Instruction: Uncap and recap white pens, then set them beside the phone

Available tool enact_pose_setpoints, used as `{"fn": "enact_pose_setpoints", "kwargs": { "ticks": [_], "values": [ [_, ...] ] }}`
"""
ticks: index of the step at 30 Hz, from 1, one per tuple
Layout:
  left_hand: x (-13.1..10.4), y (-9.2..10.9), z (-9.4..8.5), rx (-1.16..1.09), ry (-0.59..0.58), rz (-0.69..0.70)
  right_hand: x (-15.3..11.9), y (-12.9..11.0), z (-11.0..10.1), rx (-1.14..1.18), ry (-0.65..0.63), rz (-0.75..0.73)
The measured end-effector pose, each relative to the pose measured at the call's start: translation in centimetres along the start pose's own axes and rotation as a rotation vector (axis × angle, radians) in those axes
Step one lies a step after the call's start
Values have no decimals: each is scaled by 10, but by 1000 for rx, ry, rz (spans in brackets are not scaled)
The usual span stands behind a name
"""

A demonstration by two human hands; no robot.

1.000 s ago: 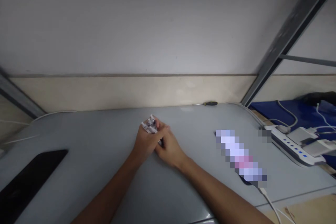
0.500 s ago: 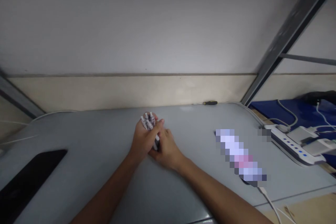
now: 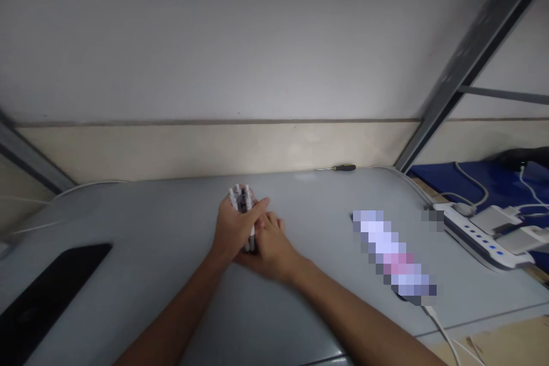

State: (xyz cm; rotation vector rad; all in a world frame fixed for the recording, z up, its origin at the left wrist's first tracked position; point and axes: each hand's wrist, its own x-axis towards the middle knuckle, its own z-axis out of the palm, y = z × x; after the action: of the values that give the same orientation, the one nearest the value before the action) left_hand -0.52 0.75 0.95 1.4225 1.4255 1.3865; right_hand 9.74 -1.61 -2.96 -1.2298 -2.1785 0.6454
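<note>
At frame centre, a bundle of white-capped pens (image 3: pixel 242 201) is gripped upright by the closed left hand (image 3: pixel 234 227), its base braced by the curled right hand (image 3: pixel 270 243) on the grey table (image 3: pixel 171 223). Should either grip be slackened, pens could fan out and roll.

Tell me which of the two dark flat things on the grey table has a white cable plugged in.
The one on the right, partly blurred: a white cable leaves its near end. The black slab at the left edge shows no cable.
</note>
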Motion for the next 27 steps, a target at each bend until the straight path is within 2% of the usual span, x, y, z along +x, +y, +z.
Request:
{"fn": "enact_pose_setpoints", "kwargs": {
  "ticks": [5,11,19,21,27],
  "values": [
    [2,-6,-1,45,3,45,0,0,0,-40,-38,5],
    [3,-9,-3,152,70,83,-1,2,2,-64,-18,-22],
    [8,-14,-6,169,22,85,0,6,3,-41,-2,-66],
    [13,-16,-9,200,-21,58,2,10,2,-32,-2,-55],
    [24,-21,-16,326,-251,18,7,21,-9,91,51,61]
  ]
}}
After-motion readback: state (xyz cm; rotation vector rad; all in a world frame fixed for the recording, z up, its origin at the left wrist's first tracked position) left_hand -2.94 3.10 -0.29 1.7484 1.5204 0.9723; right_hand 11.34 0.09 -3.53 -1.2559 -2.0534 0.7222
